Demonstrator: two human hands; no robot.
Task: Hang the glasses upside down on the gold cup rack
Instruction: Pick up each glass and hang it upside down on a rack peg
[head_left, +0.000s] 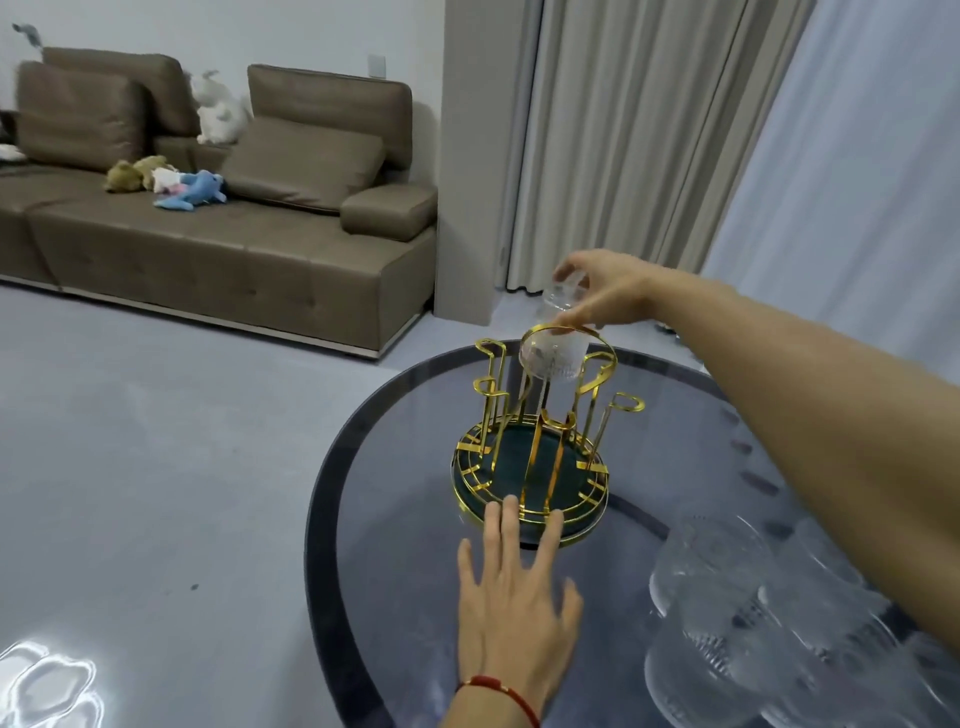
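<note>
Now right hand (605, 291) is pinching the base of an inverted glass (558, 332), mouth down over a far rack (540, 441) prong. Left hand (517, 587) is lying open, fingertips touching rack base. More glasses (753, 613) are waiting on the table (395, 545), near right. Glass: rigid, slick, fragile, probably light; gripping base seems best.

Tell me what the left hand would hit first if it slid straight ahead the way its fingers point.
The left hand would most likely meet the near rim of the gold cup rack; its fingertips seem at the rack's green base, though actual contact is unclear.
</note>
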